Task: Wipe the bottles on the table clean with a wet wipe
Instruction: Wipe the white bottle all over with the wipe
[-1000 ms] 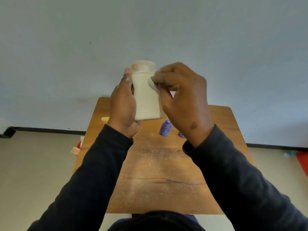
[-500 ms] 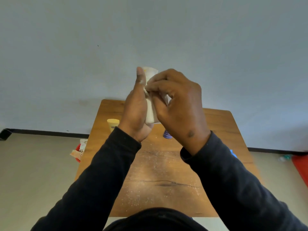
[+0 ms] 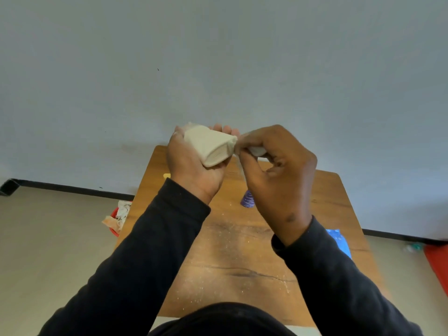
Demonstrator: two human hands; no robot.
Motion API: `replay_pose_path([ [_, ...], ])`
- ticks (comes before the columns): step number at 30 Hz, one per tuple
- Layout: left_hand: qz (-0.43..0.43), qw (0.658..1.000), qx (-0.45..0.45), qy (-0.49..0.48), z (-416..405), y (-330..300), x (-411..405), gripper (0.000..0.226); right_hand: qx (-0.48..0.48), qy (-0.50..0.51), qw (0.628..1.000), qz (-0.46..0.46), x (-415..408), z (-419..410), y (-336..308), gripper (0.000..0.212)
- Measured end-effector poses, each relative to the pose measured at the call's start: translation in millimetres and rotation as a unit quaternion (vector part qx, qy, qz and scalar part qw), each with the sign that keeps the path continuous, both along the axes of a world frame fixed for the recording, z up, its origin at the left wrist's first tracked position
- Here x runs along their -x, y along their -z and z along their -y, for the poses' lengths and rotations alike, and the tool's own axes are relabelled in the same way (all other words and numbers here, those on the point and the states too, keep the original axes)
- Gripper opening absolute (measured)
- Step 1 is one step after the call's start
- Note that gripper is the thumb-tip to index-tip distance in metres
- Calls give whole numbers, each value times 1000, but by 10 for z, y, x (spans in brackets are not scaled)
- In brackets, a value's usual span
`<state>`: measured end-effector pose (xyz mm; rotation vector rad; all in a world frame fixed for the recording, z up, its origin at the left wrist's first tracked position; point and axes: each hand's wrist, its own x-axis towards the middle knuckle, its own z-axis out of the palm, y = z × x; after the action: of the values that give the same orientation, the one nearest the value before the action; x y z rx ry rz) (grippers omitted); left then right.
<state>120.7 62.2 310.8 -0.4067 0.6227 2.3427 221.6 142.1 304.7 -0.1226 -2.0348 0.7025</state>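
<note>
My left hand (image 3: 194, 170) grips a cream plastic bottle (image 3: 208, 146), tilted over so its flat base faces me, held in the air above the far end of the wooden table (image 3: 232, 258). My right hand (image 3: 278, 175) pinches a bunched white wet wipe (image 3: 257, 150) against the bottle's right lower corner. A purple ribbed bottle (image 3: 247, 199) stands on the table behind my right wrist, partly hidden. The yellow cap of another bottle (image 3: 166, 176) peeks out left of my left wrist.
A blue packet (image 3: 339, 241) lies at the table's right edge, half under my right sleeve. A red bin with crumpled wipes (image 3: 118, 218) sits on the floor left of the table. Something red (image 3: 438, 267) lies on the floor at the right. White specks dust the tabletop.
The bottle has gone from upright to tipped over with its base towards me. My left hand now cradles it from below, and my right hand has moved the wipe down to the base corner.
</note>
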Motion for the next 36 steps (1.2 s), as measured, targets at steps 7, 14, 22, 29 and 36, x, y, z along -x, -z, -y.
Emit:
replay_pose_path([
  [7,10,1000,-26,5,31,-11,-42,47,-3,-22,1000,-1,9,122,25,10],
  [14,1,999,-39,4,32,-12,-23,47,-35,-65,997,30,-14,194,-78,10],
  [22,-45,999,7,-26,74,-1,2,57,-20,-13,1000,7,36,56,-120,10],
  [29,-174,981,90,-9,145,7,-9,67,-75,-37,995,61,-38,149,-112,12],
  [36,-344,925,115,116,127,107,-297,88,-87,33,995,21,60,-26,-228,13],
])
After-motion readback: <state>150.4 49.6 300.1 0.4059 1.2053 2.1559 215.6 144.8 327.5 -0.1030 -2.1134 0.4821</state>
